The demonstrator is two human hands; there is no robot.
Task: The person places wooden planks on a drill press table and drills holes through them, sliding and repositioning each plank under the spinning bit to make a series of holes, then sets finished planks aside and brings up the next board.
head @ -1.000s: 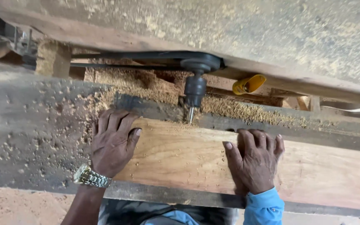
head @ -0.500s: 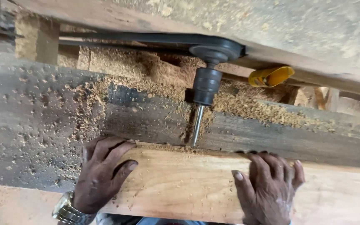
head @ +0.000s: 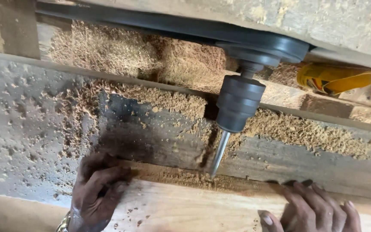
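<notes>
no screens or signs show. the one package-like thing is a crumpled yellow wrapper (head: 338, 79) with dark and red print, lying on its side at the far right, tucked under the overhanging beam, just right of the dark drill chuck (head: 239, 103).

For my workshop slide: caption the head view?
Both hands press a plank at a horizontal drill bit amid sawdust.

We see a pale tan plank (head: 185, 210) under our hands, a dark grey chuck (head: 239, 103) beyond them, a yellow object (head: 336, 79) far right
</notes>
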